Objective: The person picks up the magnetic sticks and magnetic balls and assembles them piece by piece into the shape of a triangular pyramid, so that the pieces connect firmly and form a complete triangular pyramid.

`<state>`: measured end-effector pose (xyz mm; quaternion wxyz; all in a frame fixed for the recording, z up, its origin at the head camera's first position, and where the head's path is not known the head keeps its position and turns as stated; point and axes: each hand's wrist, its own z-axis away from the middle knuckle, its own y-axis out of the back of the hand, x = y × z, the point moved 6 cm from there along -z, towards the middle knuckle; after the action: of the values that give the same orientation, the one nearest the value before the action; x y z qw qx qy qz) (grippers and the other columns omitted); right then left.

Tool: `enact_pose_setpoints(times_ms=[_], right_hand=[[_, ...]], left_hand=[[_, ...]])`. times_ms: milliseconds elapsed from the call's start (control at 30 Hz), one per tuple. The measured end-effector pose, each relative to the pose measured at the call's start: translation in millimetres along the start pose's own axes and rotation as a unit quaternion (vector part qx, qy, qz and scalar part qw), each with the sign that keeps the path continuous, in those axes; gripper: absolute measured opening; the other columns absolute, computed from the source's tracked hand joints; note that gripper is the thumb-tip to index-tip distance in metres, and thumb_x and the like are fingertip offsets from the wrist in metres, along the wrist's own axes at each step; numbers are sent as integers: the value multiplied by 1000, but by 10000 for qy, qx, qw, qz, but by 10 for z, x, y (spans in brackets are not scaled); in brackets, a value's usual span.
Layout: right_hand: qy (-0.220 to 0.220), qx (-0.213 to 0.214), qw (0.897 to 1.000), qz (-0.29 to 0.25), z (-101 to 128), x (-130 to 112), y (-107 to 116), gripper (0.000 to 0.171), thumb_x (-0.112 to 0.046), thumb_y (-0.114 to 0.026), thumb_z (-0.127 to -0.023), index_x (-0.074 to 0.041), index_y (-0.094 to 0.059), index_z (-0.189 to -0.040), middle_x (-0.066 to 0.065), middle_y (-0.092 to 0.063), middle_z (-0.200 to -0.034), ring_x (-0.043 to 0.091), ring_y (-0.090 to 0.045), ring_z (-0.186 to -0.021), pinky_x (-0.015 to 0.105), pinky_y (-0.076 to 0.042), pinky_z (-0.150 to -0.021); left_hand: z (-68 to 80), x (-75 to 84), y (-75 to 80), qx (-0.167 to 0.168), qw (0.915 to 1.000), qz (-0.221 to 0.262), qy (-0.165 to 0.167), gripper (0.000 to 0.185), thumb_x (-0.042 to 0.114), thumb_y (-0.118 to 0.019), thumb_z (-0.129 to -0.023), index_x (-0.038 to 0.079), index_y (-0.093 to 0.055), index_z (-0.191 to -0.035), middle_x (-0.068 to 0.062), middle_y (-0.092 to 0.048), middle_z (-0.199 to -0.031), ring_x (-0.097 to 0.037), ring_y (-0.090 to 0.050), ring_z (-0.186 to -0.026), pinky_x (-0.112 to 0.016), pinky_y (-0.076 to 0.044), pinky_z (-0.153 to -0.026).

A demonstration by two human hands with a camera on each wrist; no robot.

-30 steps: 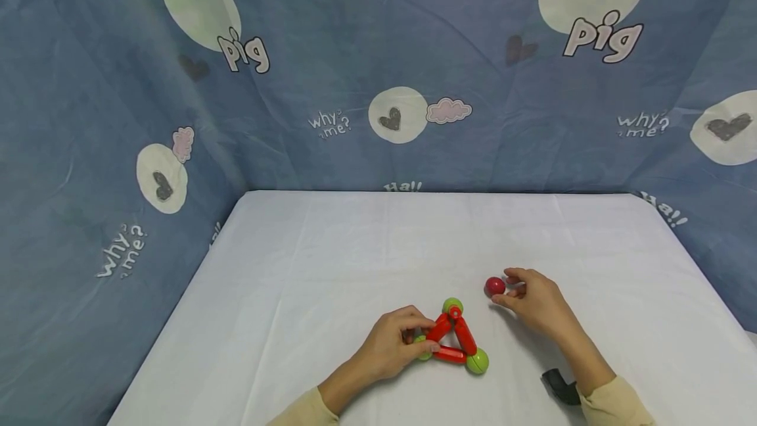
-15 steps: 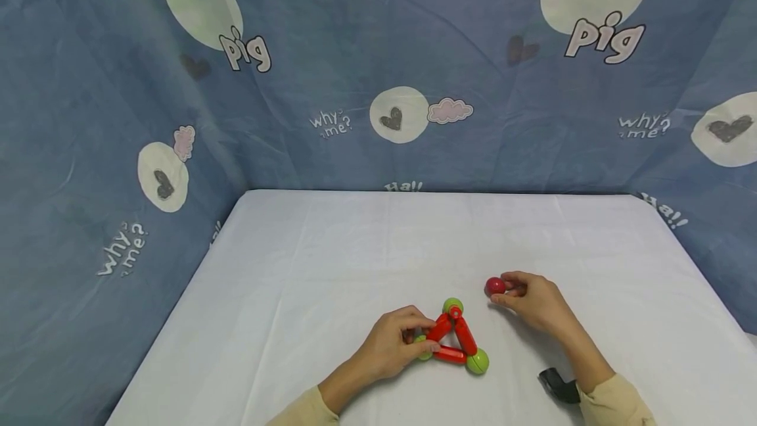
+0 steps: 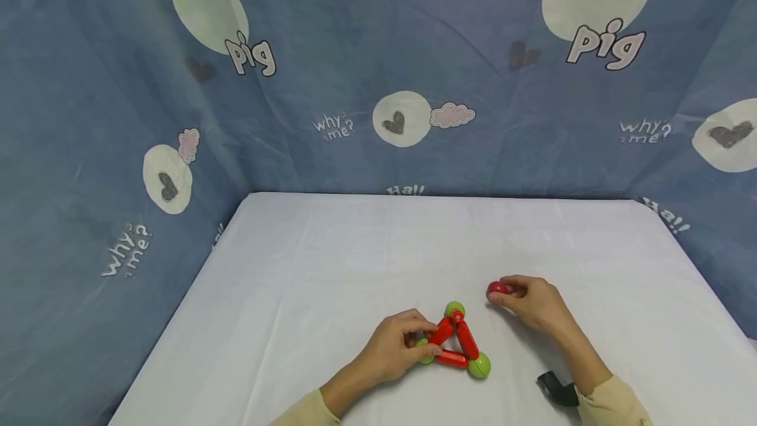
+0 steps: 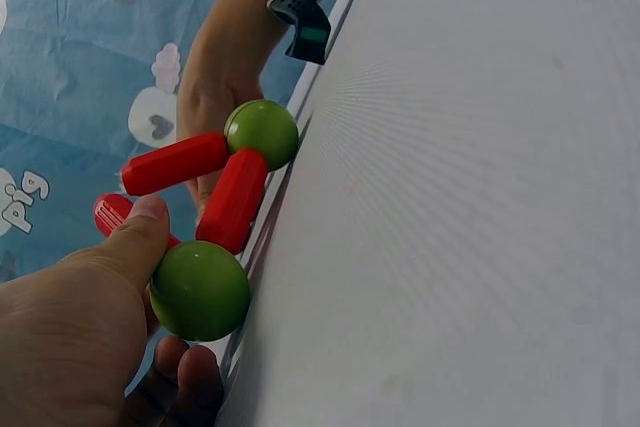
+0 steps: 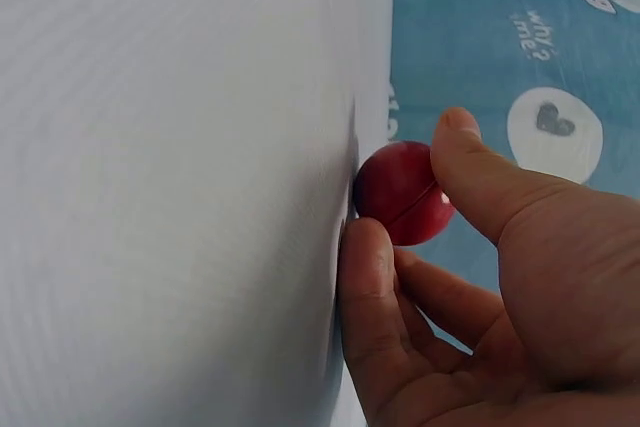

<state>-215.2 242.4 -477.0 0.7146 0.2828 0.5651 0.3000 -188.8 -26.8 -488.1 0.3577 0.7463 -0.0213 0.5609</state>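
Observation:
A triangle of red rods [image 3: 467,340] with green balls at its corners lies on the white table in the head view. My left hand [image 3: 387,347] grips its left corner, thumb and fingers around the near green ball [image 4: 200,292] and the rod ends. A small ball-like end shows at the triangle's top corner. To the right and farther back, my right hand [image 3: 539,306] pinches a dark red ball [image 5: 402,194] at the tabletop. In the right wrist view the thumb lies on one side of the ball and the fingertips on another; a seam crosses it.
The white table [image 3: 331,242] stretches around both hands. A blue printed cloth [image 3: 296,51] hangs behind it and along the left side. A black strap-like piece [image 3: 556,389] sticks out beside the right sleeve.
My right hand has moved slightly nearer and closed in on the red ball, its fingers now covering more of it. The left hand and triangle keep their place; the head view has tilted slightly.

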Motion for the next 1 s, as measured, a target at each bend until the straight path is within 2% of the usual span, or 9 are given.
enact_pose_setpoints(times_ms=[400,600,733,867,1000], right_hand=[[35,30,10000,64,-6,8,-12,62,-44,-79,-87,0,-67,-129,15,-73,-106,24,-64,-93,31,-50,-71],[37,-96,9998,-170,28,-25,3,60,-43,-78,-89,-2,-66,-131,13,-75,-105,21,-63,-89,29,-50,-66],[178,-88,9993,-303,94,-111,48,57,-44,-77,-89,-6,-68,-131,10,-75,-104,20,-64,-90,29,-50,-66],[348,29,9985,-426,198,-255,103,54,-47,-78,-88,-11,-71,-128,6,-75,-107,20,-65,-96,29,-51,-72],[660,135,9957,-629,326,-440,132,49,-42,-81,-87,-11,-73,-123,2,-75,-101,15,-68,-91,27,-53,-76]], left_hand=[[4,5,-7,24,9999,-122,-32,29,32,-83,-85,16,-80,-108,9,-68,-91,4,-46,-67,-13,-41,-59],[-2,12,-10,31,9999,-154,-34,29,32,-83,-85,15,-80,-108,9,-68,-92,5,-46,-68,-13,-42,-60],[-7,18,-9,33,9998,-170,-30,29,32,-83,-85,15,-80,-108,9,-68,-92,4,-47,-68,-14,-43,-60],[-8,22,-8,36,9998,-191,-34,28,32,-83,-86,15,-80,-108,9,-68,-92,3,-47,-68,-14,-43,-60],[-8,20,-11,28,9998,-187,-10,28,32,-83,-86,15,-80,-108,9,-68,-91,4,-47,-68,-13,-42,-60]])
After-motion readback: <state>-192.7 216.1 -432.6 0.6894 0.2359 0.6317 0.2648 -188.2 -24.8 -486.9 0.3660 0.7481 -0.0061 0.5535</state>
